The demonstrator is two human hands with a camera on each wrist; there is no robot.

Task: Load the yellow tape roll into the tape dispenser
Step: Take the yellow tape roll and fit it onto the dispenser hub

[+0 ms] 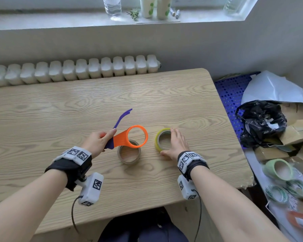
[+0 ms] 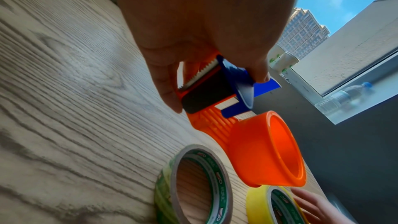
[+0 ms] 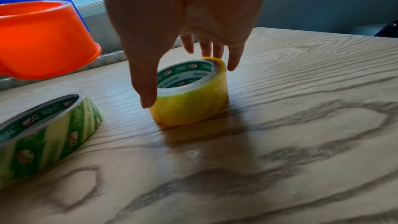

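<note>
Our left hand (image 1: 97, 140) grips the tape dispenser (image 1: 129, 137) above the surface (image 1: 59, 109); our right hand (image 1: 175, 143), fingers spread, straddles the yellow tape roll (image 3: 189, 98) lying mid-surface, toward the right edge.

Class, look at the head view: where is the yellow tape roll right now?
The yellow tape roll lies flat on the wooden table, right of centre, beside the clear tape roll and under the right hand.

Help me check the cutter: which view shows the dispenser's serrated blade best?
The left wrist view: the serrated blade shows clearly beside the left hand's fingers. In the head view that hand hides it; the right wrist view shows only the dispenser's orange ring.
</note>
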